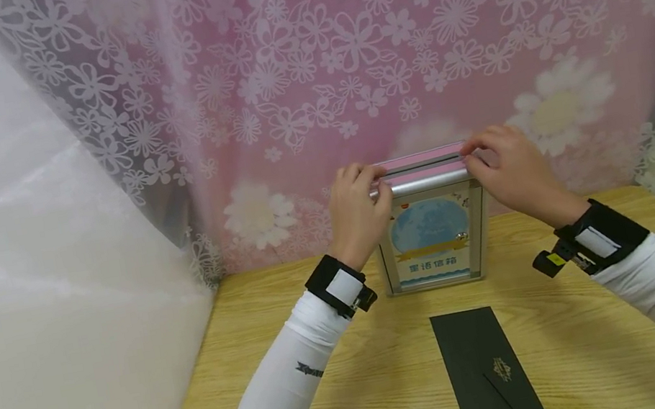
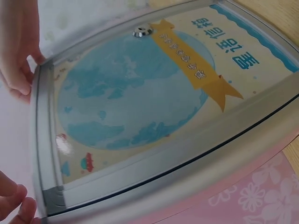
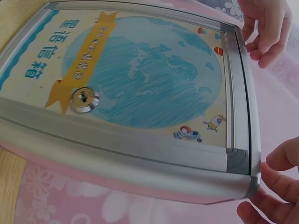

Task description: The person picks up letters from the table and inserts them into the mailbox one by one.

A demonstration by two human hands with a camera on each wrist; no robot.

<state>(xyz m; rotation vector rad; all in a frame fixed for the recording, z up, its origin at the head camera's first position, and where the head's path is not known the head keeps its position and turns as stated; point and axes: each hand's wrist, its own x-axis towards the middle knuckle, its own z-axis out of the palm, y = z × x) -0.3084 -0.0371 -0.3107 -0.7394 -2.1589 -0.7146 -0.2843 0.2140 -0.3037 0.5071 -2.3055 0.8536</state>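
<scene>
An upright letter box point(image 1: 430, 234) with silver frame, pink sides and a blue globe on its glazed front stands on the table. My left hand point(image 1: 360, 210) holds its top left corner, thumb at the front edge and fingers over the top. At the top right corner, my right hand point(image 1: 512, 172) grips with bent fingers and thumb. A dark slot runs along the top between the hands. The right wrist view shows a round key lock point(image 3: 85, 99) on the front. Left fingertips point(image 2: 25, 207) meet the frame's corner in the left wrist view.
A dark envelope point(image 1: 476, 361) with a gold emblem lies on the wooden table point(image 1: 362, 403) in front of the box. Behind hangs a pink flowered curtain point(image 1: 307, 91). A white sheet point(image 1: 39, 284) borders the table on the left.
</scene>
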